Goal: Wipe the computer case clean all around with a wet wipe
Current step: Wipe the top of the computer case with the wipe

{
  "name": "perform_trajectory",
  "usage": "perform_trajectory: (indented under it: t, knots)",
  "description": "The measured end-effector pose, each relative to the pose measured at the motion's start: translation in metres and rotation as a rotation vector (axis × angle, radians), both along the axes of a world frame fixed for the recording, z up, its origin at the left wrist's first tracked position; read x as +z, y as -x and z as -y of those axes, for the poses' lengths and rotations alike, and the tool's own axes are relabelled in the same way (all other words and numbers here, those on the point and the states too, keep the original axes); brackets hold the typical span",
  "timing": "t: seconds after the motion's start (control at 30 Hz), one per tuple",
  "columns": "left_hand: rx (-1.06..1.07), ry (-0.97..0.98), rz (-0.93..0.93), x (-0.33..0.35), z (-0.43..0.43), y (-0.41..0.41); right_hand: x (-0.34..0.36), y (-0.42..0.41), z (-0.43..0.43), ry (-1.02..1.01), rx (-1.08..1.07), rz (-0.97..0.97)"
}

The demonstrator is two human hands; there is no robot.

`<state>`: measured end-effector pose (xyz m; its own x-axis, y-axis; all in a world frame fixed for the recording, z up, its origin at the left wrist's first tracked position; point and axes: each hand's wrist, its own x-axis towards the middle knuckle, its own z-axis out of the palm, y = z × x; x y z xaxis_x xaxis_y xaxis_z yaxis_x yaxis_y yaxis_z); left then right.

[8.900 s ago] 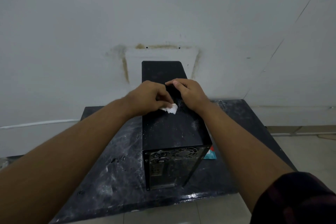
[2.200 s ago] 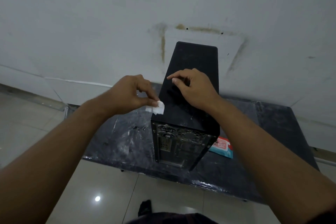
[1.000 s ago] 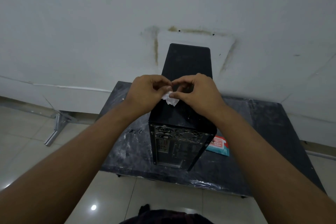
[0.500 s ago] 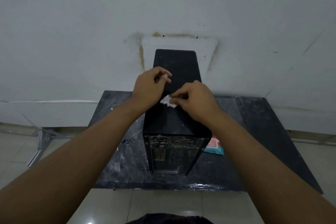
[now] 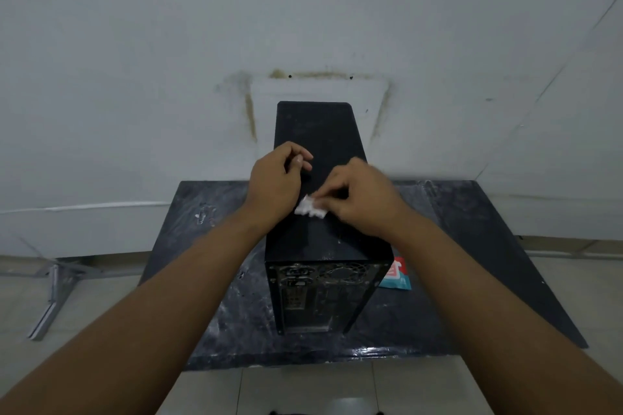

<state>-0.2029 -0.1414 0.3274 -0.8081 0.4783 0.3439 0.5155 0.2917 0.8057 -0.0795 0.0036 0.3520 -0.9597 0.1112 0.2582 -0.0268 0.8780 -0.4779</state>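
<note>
The case (image 5: 320,131) stands on the desk (image 5: 472,246), rear towards you. Your right hand (image 5: 365,204) pinches the wipe (image 5: 310,209) against its top. Your left hand (image 5: 274,184) sits beside it, fingers loosely curled, seemingly empty. A packet (image 5: 397,277) lies right of the case.

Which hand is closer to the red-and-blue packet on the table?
Right. Over the computer case, the right hand is toward the packet; the left hand is farther left.
</note>
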Motion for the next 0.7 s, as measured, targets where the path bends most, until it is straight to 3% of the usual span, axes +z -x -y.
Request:
perform_trajectory:
  t: [0.1, 0.13, 0.27, 0.4, 0.43, 0.53, 0.57, 0.7]
  knots:
    - [-0.009, 0.037, 0.002, -0.001, -0.001, 0.000, 0.000, 0.006, -0.015, -0.051, -0.372, -0.062]
    - [-0.011, 0.043, 0.000, -0.002, -0.001, 0.001, 0.000, 0.005, -0.013, -0.054, -0.350, -0.056]
    - [0.008, 0.049, 0.005, -0.002, -0.001, 0.002, 0.006, -0.012, 0.012, 0.113, 0.155, 0.129]
    - [0.014, 0.060, 0.005, -0.002, -0.002, 0.002, 0.001, -0.019, -0.002, -0.045, -0.239, -0.049]
    - [0.017, 0.062, 0.002, -0.002, -0.003, 0.002, 0.001, -0.023, 0.003, -0.075, -0.225, -0.056]
    - [0.022, 0.069, -0.010, -0.002, -0.003, 0.001, 0.004, -0.039, 0.032, 0.046, 0.259, 0.081]
    - [0.022, 0.071, -0.010, -0.002, -0.003, 0.001, 0.005, -0.043, 0.033, 0.068, 0.311, 0.119]
    - [0.034, 0.076, -0.010, -0.002, -0.003, 0.000, 0.000, -0.038, 0.001, -0.061, -0.165, -0.033]
